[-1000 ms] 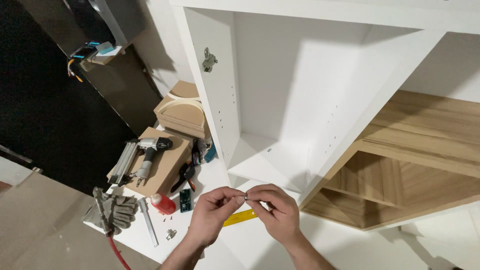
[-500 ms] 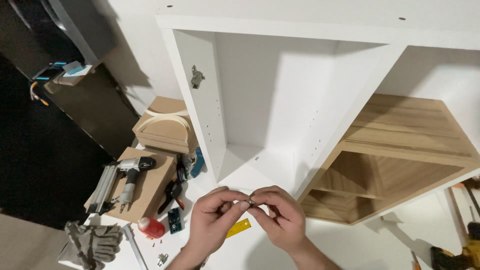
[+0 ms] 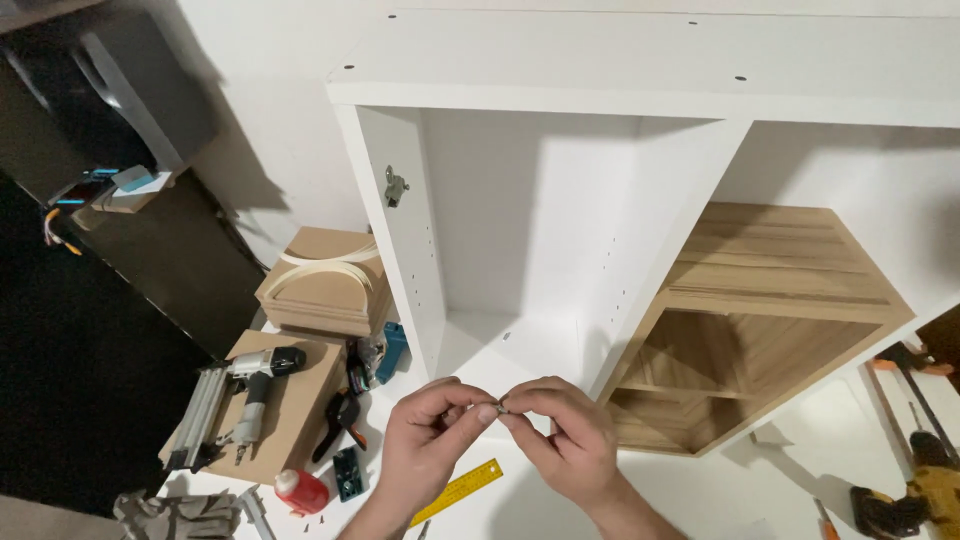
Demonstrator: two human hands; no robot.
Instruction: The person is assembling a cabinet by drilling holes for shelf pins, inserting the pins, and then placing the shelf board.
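My left hand [image 3: 432, 440] and my right hand [image 3: 562, 435] meet fingertip to fingertip in front of the open white cabinet [image 3: 520, 250]. Between the thumbs and forefingers of both hands sits a small metal fitting [image 3: 500, 406], mostly hidden by the fingers. A metal hinge plate [image 3: 395, 186] is fixed on the cabinet's left side panel. A yellow ruler [image 3: 458, 491] lies on the white surface just below my hands.
Left of the cabinet lie a nail gun [image 3: 240, 395] on a brown board, stacked curved wooden pieces [image 3: 325, 280], a blue tool [image 3: 391, 350], black pliers [image 3: 340, 425], a red cap [image 3: 301, 491] and grey gloves [image 3: 175, 515]. A wooden shelf unit [image 3: 760, 330] stands right, a yellow drill [image 3: 925, 490] beyond.
The view has tilted up and shifted, showing more of the cabinet top. My hands stay together on the small fitting, held a little closer to the cabinet's opening.
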